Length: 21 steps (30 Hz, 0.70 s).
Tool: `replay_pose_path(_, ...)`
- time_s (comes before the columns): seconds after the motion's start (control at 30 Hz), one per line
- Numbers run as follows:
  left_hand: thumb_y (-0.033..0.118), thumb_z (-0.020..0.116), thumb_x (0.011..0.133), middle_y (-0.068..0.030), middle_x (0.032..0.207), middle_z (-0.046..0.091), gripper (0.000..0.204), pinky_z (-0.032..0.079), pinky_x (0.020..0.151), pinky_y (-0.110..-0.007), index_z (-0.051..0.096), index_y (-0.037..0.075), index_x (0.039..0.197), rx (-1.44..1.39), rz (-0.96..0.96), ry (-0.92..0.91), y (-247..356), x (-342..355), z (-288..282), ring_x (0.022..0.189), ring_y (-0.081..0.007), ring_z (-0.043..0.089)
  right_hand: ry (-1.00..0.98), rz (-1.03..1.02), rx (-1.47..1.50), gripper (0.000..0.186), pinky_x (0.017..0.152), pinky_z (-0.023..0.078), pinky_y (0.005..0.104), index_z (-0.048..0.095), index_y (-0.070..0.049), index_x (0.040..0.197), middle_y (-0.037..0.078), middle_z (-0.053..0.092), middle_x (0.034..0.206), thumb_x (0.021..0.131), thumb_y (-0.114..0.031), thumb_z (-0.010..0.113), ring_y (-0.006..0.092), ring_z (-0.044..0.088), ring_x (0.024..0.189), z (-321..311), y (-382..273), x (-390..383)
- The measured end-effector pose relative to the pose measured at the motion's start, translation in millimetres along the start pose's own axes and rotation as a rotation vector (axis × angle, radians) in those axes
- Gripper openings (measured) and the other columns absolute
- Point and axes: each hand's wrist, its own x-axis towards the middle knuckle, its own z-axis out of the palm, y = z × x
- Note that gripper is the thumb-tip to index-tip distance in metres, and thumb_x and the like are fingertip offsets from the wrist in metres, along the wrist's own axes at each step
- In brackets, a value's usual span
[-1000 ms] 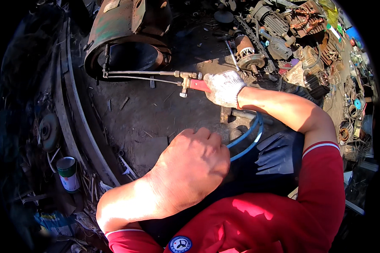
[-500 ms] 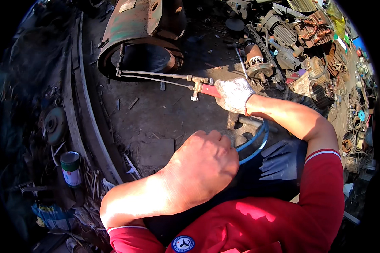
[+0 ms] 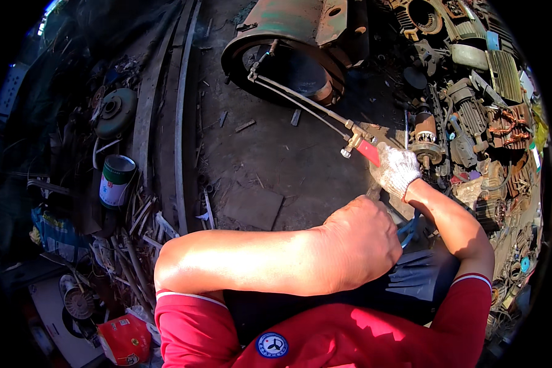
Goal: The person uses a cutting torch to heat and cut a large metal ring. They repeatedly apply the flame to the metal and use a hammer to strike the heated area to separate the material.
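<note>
My right hand [image 3: 395,170], in a white knit glove, is closed round the red handle of a gas cutting torch [image 3: 316,108]. Its long twin tubes reach up and left, and the bent tip lies in front of the open end of a rusty metal cylinder [image 3: 282,24] with green paint traces. Bare and curled into a fist, my left hand [image 3: 363,244] is raised near me, just below the gloved hand. Whatever its fingers may hold is hidden. A blue hose [image 3: 409,228] loops behind the left fist, over dark trousers.
At the right lie a copper-wound motor rotor [image 3: 425,130], motor housings [image 3: 469,104] and other scrap. A long metal rail [image 3: 181,116] runs along the left, beside a paint can [image 3: 117,181], a round metal part [image 3: 115,113] and sticks. A flat plate [image 3: 251,207] lies on the floor.
The view has swung left, so the scene sits further right. The torch now slants more steeply, its tip still by the cylinder's mouth. Both hands keep their closed shapes.
</note>
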Motion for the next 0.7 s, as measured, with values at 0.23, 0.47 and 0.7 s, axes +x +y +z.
replay_pose_path(0.23,0.021,0.067,0.079,-0.0089,0.091,0.070,0.023,0.052,0.075,-0.037,0.071,0.003,0.091,0.022,0.001,0.027,1.8,-3.2,5.3,0.091,-0.0255,0.068,0.041,0.010,-0.049,0.028,0.068,0.056,0.0517,0.062,-0.004,0.100,0.023,0.070,0.076,0.091,-0.030,0.065,0.0422,0.071,0.073,2.2,-0.3,2.2)
replay_pose_path(0.47,0.019,0.067,0.081,-0.0102,0.092,0.072,0.021,0.054,0.078,-0.038,0.072,0.002,0.092,-0.026,0.006,-0.006,0.0,-2.5,2.8,0.094,-0.0260,0.070,0.041,0.014,-0.063,0.030,0.067,0.056,0.0521,0.061,-0.003,0.100,0.023,0.070,0.076,0.092,-0.032,0.065,0.0424,0.071,0.072,6.6,0.7,3.5)
replay_pose_path(0.7,0.016,0.068,0.081,-0.0109,0.091,0.073,0.019,0.056,0.078,-0.038,0.074,0.002,0.092,-0.036,-0.009,-0.075,0.8,1.1,-3.7,0.094,-0.0269,0.071,0.040,0.019,-0.047,0.031,0.069,0.056,0.0521,0.060,-0.003,0.100,0.023,0.070,0.077,0.091,-0.032,0.066,0.0428,0.071,0.074,2.7,-1.0,2.7)
